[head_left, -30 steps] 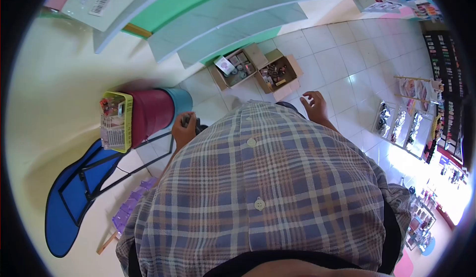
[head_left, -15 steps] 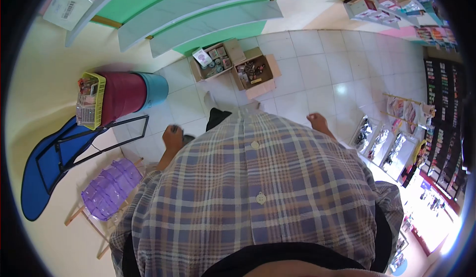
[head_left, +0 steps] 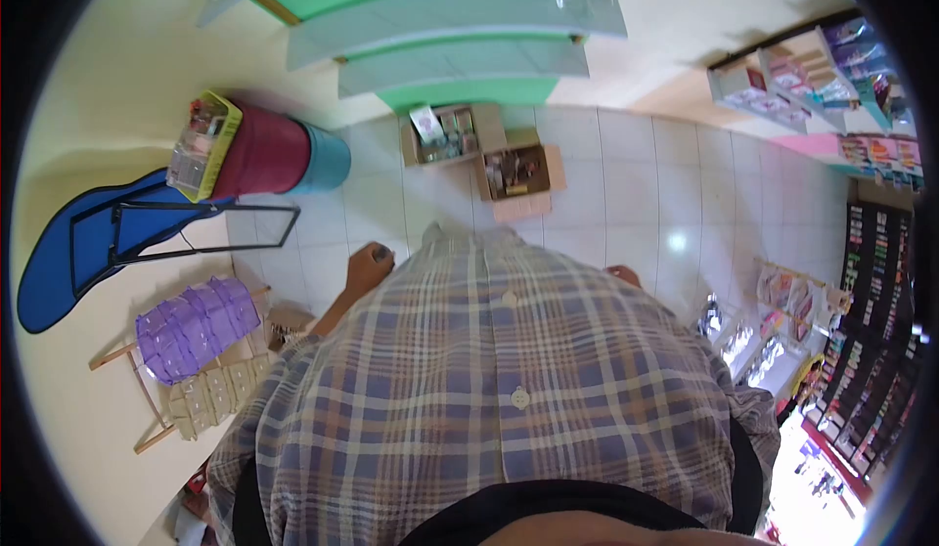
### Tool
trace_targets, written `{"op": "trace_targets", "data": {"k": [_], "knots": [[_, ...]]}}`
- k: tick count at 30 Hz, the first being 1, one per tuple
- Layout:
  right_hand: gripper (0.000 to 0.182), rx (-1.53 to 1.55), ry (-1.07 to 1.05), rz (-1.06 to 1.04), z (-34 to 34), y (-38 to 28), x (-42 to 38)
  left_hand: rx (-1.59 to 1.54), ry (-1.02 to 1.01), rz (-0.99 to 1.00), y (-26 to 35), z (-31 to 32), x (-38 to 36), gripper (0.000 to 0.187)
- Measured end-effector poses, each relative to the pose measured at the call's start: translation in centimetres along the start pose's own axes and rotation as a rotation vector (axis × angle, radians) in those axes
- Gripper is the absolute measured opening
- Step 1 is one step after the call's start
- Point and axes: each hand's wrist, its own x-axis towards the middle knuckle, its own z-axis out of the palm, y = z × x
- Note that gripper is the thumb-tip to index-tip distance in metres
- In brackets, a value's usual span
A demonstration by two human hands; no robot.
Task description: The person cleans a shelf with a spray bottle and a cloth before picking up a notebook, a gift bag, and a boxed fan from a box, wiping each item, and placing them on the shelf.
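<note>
My plaid shirt (head_left: 509, 390) fills the lower middle of the view. My left hand (head_left: 369, 265) shows past the shirt's left edge, curled into a fist above the white floor tiles (head_left: 636, 194); nothing clearly shows in it. Only a sliver of my right hand (head_left: 623, 274) peeks over the shirt's right edge, its fingers hidden. Two open cardboard boxes (head_left: 442, 135) (head_left: 515, 170) of small goods lie on the floor ahead of me, nearest the left hand but well apart from it.
Grey and green shelves (head_left: 460, 18) stand beyond the boxes. Stacked red and teal buckets (head_left: 284, 158) with a yellow basket (head_left: 201, 145) lie at left, beside a blue folded frame (head_left: 68, 253) and a purple rack (head_left: 191, 316). Display racks (head_left: 792, 77) line the right.
The view has swung away from the shelves; boxes and buckets now lie farther off. My right hand dropped from spread and raised to almost hidden behind the shirt. The left hand stays curled.
</note>
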Motion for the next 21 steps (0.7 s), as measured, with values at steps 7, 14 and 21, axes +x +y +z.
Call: {"op": "trace_targets", "data": {"k": [7, 14, 21], "knots": [[0.050, -0.194, -0.052, -0.336, 1.8, -4.1, 11.4, 0.153, -0.021, 0.002, -2.3, -1.6, 2.0, 0.045], [0.046, -0.268, -0.077, -0.443, -2.8, -11.3, 9.9, 0.731, -0.269, 0.267, -15.8, -0.5, 1.2, 0.027], [0.053, -0.750, -0.327, -0.259, -3.3, -16.6, 10.3, 0.682, -0.382, 0.190, -8.5, -0.1, 4.0, 0.019]]}}
